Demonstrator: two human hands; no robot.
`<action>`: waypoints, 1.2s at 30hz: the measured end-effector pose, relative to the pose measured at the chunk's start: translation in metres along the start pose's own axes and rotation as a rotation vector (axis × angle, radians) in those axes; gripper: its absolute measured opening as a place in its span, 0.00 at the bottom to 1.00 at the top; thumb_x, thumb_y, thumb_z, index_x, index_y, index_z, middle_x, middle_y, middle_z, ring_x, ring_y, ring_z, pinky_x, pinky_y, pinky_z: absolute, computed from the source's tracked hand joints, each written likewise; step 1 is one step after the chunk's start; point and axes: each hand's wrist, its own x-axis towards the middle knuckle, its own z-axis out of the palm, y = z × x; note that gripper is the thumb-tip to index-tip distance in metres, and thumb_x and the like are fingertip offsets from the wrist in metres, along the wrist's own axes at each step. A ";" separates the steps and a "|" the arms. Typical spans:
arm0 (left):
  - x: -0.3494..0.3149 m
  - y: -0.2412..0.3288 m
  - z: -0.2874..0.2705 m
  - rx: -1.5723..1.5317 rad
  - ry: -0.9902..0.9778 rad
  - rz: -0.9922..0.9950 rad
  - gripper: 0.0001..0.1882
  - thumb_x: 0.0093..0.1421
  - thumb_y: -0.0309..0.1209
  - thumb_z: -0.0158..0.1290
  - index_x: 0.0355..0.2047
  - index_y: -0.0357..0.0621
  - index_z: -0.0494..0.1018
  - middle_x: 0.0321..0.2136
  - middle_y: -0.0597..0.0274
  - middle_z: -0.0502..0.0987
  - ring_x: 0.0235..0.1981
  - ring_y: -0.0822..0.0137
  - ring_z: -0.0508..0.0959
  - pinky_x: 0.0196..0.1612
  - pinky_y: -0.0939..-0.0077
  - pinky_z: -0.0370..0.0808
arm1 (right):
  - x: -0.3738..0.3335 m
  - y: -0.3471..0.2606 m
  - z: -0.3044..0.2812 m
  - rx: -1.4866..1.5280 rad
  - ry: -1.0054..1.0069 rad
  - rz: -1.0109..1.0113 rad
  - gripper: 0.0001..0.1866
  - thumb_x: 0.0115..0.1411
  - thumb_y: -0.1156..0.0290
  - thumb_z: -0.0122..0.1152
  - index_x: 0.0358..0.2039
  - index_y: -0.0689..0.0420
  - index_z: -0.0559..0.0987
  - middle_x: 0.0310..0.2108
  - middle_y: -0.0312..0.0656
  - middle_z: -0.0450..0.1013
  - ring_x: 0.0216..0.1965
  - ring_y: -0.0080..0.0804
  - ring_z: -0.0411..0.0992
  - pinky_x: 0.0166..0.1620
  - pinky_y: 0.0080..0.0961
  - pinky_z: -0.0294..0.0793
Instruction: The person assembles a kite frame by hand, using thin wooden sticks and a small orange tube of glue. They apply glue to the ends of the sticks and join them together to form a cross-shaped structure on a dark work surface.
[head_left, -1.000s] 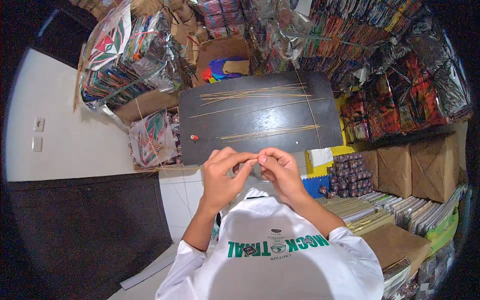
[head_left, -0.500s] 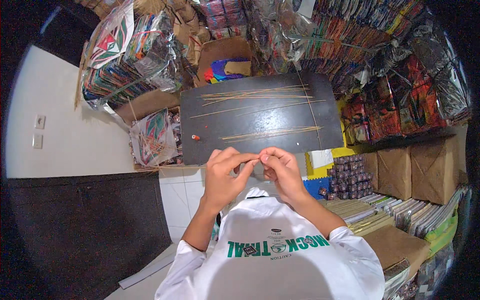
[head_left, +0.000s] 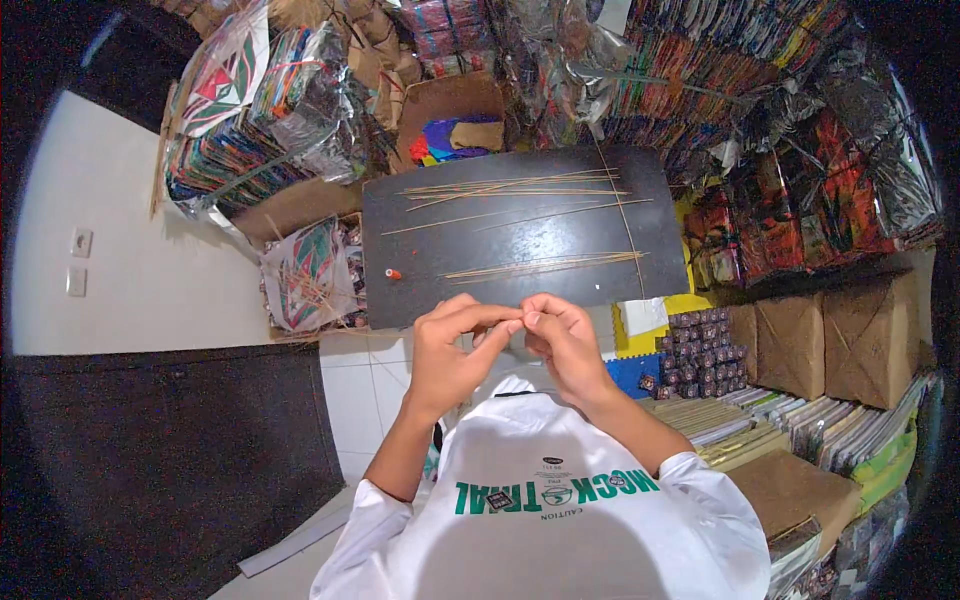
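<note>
My left hand (head_left: pixel 455 350) and my right hand (head_left: pixel 565 345) meet at the near edge of the black table (head_left: pixel 420 285). Both are closed in a pinch, fingertips touching or almost so. Whatever sits between the fingertips is too small to make out. Just beyond them, a bunch of thin bamboo-like sticks (head_left: pixel 545 266) lies across the tabletop. A larger bunch of sticks (head_left: pixel 510 186) rests toward the far edge, with a few single sticks (head_left: pixel 440 220) in between. One long stick (head_left: pixel 627 225) crosses their right ends. A small orange spool (head_left: pixel 393 274) stands at the left.
Left of the table is a box (head_left: pixel 310 275) holding printed sheets and sticks. Tall stacks of wrapped colourful sheets (head_left: pixel 690 90) rise behind. On the right are small dark cubes (head_left: pixel 700 350), brown paper-wrapped packages (head_left: pixel 865 345) and piled papers (head_left: pixel 820 430). A dark cabinet (head_left: pixel 170 460) fills the lower left.
</note>
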 end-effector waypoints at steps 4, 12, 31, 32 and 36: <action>-0.001 0.004 0.001 -0.141 -0.002 -0.115 0.08 0.56 0.24 0.68 0.38 0.42 0.85 0.30 0.62 0.82 0.30 0.75 0.80 0.35 0.80 0.75 | -0.001 0.001 0.000 -0.058 -0.005 -0.036 0.04 0.66 0.69 0.59 0.35 0.54 0.80 0.30 0.24 0.72 0.30 0.10 0.63 0.33 0.14 0.61; 0.000 0.006 -0.005 -0.134 -0.070 -0.125 0.10 0.55 0.24 0.68 0.39 0.41 0.84 0.31 0.62 0.83 0.30 0.74 0.81 0.35 0.79 0.76 | 0.001 -0.001 -0.008 -0.150 -0.116 -0.081 0.05 0.65 0.70 0.59 0.34 0.57 0.79 0.30 0.25 0.72 0.31 0.11 0.63 0.34 0.16 0.62; 0.004 0.007 -0.008 -0.140 -0.123 -0.042 0.10 0.53 0.22 0.67 0.37 0.44 0.87 0.28 0.61 0.83 0.27 0.72 0.78 0.33 0.77 0.74 | 0.002 -0.010 -0.014 -0.142 -0.192 0.028 0.07 0.64 0.67 0.60 0.35 0.57 0.80 0.31 0.27 0.73 0.32 0.13 0.65 0.36 0.16 0.63; 0.003 0.005 -0.007 -0.140 -0.123 -0.041 0.09 0.53 0.22 0.67 0.37 0.43 0.87 0.28 0.61 0.84 0.27 0.73 0.78 0.33 0.77 0.75 | 0.002 -0.009 -0.013 -0.143 -0.185 0.024 0.07 0.64 0.67 0.60 0.35 0.57 0.79 0.30 0.27 0.72 0.31 0.12 0.64 0.35 0.16 0.62; 0.004 0.003 -0.007 -0.140 -0.119 -0.046 0.08 0.54 0.23 0.68 0.36 0.43 0.86 0.28 0.61 0.84 0.28 0.72 0.79 0.34 0.77 0.75 | 0.003 -0.008 -0.013 -0.133 -0.170 0.013 0.06 0.64 0.67 0.60 0.34 0.56 0.79 0.29 0.26 0.71 0.30 0.12 0.63 0.33 0.15 0.60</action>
